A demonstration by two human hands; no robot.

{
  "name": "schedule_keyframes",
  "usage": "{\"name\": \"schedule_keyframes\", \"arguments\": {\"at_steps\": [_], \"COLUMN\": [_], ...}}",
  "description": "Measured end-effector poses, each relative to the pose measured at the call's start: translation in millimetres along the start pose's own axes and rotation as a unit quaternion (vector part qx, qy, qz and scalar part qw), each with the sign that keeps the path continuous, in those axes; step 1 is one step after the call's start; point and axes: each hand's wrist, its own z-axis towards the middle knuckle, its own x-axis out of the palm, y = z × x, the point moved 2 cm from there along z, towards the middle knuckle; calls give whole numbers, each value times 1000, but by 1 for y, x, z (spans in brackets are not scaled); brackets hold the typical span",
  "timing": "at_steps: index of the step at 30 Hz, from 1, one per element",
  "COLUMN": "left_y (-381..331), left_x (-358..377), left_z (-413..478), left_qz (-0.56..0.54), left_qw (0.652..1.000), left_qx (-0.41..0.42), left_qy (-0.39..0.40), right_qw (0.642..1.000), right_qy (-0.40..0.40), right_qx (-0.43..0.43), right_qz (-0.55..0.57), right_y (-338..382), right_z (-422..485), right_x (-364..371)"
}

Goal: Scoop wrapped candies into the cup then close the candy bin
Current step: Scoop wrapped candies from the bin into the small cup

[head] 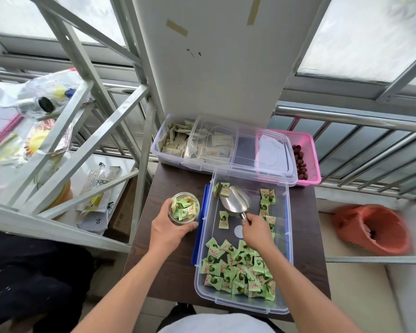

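wrapped candies (pixel 238 272) lie heaped at the near end of the open candy bin (pixel 289 212). mid-bin, the right hand (pixel 256 230) curls its fingers (pixel 248 221) round the handle of the metal scoop (pixel 235 200). just left of the bin, the left hand (pixel 168 230) wraps its fingers (pixel 191 225) round the candy-filled cup (pixel 184 210).

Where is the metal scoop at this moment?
In the head view, the scoop is inside the candy bin, toward its far end, its handle held by the right hand; the cup in the left hand is to its left.
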Motion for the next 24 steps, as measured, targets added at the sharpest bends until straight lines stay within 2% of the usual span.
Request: {"name": "schedule_keyframes", "arguments": {"at_steps": [8, 15, 19, 24], "left_y": [1, 2, 4, 2], "left_x": [0, 0, 0, -2], "left_z": [1, 1, 2, 0], "left_qz": [8, 16, 14, 2], "left_qw": [1000, 1000, 1000, 1000], "left_qx": [-6, -10, -12, -7], "left_qy": [-3, 0, 0, 8], "right_qw": [999, 997, 988, 978], "right_qy": [8, 12, 63, 169], "right_qx": [14, -54, -98, -113], "right_qz": [45, 60, 98, 49], "right_y": [-7, -8, 10, 46], "right_z": [18, -32, -74, -91], "right_x": [9, -26, -65, -75]}}
